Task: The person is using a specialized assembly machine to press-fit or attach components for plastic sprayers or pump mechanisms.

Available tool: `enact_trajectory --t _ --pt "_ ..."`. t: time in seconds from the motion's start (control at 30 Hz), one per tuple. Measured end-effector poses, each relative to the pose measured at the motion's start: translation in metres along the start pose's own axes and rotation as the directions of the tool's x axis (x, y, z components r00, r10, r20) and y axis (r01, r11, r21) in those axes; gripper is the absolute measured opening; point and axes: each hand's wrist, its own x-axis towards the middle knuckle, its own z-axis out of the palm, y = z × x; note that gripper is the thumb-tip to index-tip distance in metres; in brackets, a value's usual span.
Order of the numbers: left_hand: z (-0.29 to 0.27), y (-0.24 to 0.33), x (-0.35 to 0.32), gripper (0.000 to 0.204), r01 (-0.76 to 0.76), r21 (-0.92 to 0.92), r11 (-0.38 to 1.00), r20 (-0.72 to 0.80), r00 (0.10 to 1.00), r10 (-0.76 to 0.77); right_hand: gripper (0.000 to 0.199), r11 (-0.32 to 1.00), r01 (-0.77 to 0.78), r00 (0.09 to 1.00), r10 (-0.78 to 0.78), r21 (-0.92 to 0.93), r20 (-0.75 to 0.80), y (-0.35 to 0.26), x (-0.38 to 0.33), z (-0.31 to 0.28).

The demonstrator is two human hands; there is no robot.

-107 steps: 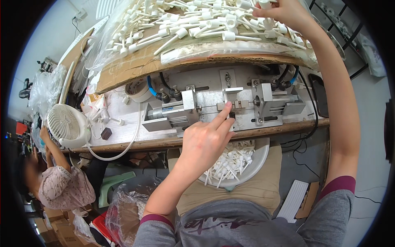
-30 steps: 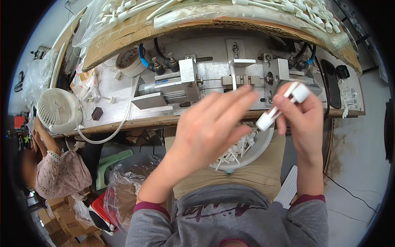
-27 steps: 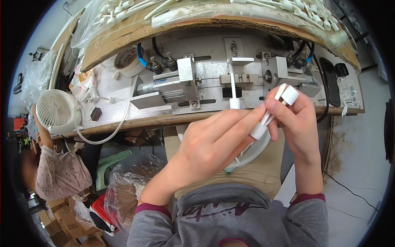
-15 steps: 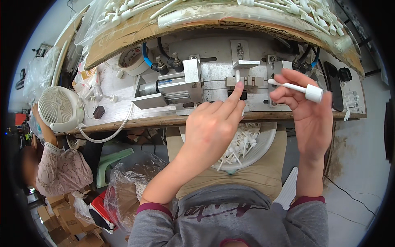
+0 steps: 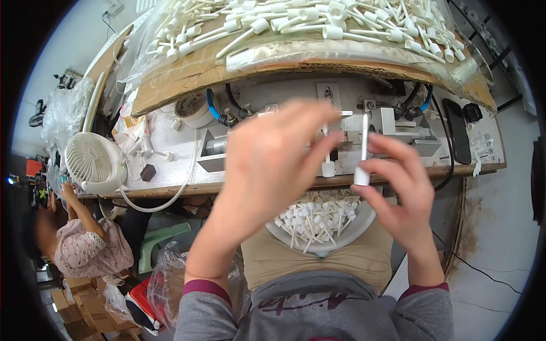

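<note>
My right hand [image 5: 401, 190] pinches a white stick with a wide cap [image 5: 362, 173] by the cap end, its thin shaft pointing toward the bench's far side. My left hand [image 5: 270, 156] is smeared by motion and hangs over the metal clamping fixture [image 5: 344, 139], so its fingers do not show clearly. A second white capped stick [image 5: 328, 168] lies in the fixture, cap toward me, its shaft partly behind my left fingers. On my lap, a pale round basin [image 5: 364, 219] holds many similar white capped sticks [image 5: 313, 221].
A cardboard shelf [image 5: 187, 77] heaped with white capped sticks overhangs the bench. Air cylinders [image 5: 418, 133] flank the fixture. A fan [image 5: 88, 159], a tape roll [image 5: 193, 111] and a dark phone [image 5: 456, 131] lie around. Another person [image 5: 94, 247] sits at the left.
My right hand has moved left and toward me, turning its capped stick from sideways to pointing away. My left hand has lifted off the fixture, uncovering the cap there. The view has shifted slightly.
</note>
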Motion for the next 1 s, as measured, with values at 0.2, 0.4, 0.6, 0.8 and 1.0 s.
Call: enact_trajectory --t 0.2,0.4,0.6,0.8,1.0 --pt "0.007 -0.037 0.090 0.014 -0.300 0.234 0.925 -0.229 0.907 0.353 0.025 0.949 0.206 0.968 -0.163 -0.238 0.190 0.001 -0.006 0.031" --pt "0.035 -0.063 0.111 0.016 -0.224 0.198 0.954 -0.063 0.969 0.241 0.020 0.927 0.238 0.955 -0.170 -0.290 0.243 0.004 0.009 0.043" --pt "0.020 -0.061 0.110 0.018 -0.175 0.084 0.981 -0.006 0.984 0.176 0.018 0.888 0.298 0.954 -0.289 -0.351 0.080 0.014 0.002 0.051" --pt "0.003 -0.038 0.108 0.021 -0.059 -0.034 0.998 0.004 0.998 0.059 0.027 0.885 0.242 0.964 -0.173 -0.397 0.200 0.007 0.006 0.043" --pt "-0.019 -0.030 0.073 0.024 0.003 -0.225 0.974 -0.188 0.981 -0.047 0.029 0.892 0.232 0.952 -0.126 -0.388 0.281 0.004 0.010 0.039"
